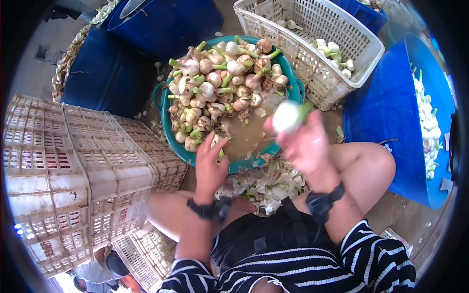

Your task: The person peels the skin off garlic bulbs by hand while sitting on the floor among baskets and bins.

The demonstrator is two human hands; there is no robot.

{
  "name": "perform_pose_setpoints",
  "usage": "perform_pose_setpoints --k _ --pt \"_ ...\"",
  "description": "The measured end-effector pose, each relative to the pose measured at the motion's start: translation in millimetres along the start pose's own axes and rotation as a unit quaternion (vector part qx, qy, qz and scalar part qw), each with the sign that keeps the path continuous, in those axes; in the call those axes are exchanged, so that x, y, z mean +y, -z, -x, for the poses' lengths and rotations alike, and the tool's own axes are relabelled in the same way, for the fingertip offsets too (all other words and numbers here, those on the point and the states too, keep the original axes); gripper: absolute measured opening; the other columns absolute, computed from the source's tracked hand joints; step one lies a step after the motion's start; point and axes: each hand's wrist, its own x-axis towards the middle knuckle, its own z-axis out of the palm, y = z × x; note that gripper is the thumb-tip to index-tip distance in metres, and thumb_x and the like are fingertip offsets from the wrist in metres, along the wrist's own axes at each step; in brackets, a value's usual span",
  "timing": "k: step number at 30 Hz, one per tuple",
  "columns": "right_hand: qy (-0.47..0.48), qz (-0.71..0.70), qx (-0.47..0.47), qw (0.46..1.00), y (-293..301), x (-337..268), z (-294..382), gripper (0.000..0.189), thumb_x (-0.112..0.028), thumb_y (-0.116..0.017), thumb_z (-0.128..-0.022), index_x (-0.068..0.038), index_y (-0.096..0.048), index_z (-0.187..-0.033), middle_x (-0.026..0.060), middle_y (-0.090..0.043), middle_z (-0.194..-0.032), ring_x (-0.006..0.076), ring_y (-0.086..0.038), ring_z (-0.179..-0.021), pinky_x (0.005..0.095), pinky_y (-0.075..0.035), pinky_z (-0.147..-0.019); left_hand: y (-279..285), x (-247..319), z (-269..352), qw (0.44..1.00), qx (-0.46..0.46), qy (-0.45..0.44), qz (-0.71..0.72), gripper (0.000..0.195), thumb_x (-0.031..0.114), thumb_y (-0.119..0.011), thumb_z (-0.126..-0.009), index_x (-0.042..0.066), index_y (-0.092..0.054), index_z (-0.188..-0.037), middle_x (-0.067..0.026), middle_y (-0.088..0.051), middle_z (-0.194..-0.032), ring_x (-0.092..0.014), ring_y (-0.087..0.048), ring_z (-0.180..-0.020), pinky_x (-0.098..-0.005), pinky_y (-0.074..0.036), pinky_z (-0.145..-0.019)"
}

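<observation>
A green plastic tub [165, 124] holds many garlic bulbs with cut stems [236, 68], heaped at its far and left side, and murky water at its near right. My right hand [302, 143] holds a clean white garlic bulb [286, 117] with a green stem over the tub's right rim; hand and bulb are blurred. My left hand [211, 166] is at the near left rim, fingers spread beside a garlic bulb, and does not grip it. Loose garlic skins [271, 183] lie between the tub and my lap.
A white plastic crate [311, 55] with some peeled bulbs stands beyond the tub. At right, a blue barrel [381, 121] holds white garlic. More blue barrels [106, 73] stand at the upper left. Stacked crates [110, 168] rise on the left; another person [97, 269] is at the lower left.
</observation>
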Motion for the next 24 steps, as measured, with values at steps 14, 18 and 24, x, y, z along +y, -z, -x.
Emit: perform_pose_setpoints --k 14,18,24 --pt "0.173 0.769 0.045 0.614 62.5 65.3 -13.9 0.075 -0.019 -0.07 -0.073 -0.003 -0.027 -0.132 0.0197 -0.045 -0.121 0.0308 -0.045 -0.114 0.0382 -0.037 -0.095 -37.0 24.7 2.4 0.803 -0.083 0.228 0.545 0.03 0.008 -0.039 -0.09 0.0 -0.043 -0.118 -0.0091 -0.051 -0.109 -0.016 -0.051 -0.099 -0.0289 -0.044 -0.084" --pt "0.161 0.843 -0.011 0.512 50.9 62.1 0.6 0.076 -0.019 -0.07 -0.071 -0.003 -0.027 -0.132 0.0203 -0.045 -0.119 0.0363 -0.045 -0.111 0.041 -0.038 -0.094 -22.3 42.2 21.3 0.725 -0.066 0.295 0.618 0.036 0.002 -0.035 -0.084 -0.001 -0.043 -0.119 -0.01 -0.052 -0.111 -0.017 -0.054 -0.098 -0.0283 -0.047 -0.08" --pt "0.112 0.851 0.027 0.513 41.8 58.0 12.2 0.076 -0.022 -0.07 -0.071 -0.002 -0.029 -0.132 0.0185 -0.047 -0.119 0.0338 -0.047 -0.11 0.039 -0.038 -0.094 -16.5 54.0 30.5 0.703 -0.043 0.335 0.626 0.035 -0.003 -0.041 -0.08 -0.005 -0.048 -0.114 -0.0114 -0.057 -0.106 -0.017 -0.059 -0.089 -0.025 -0.049 -0.073"
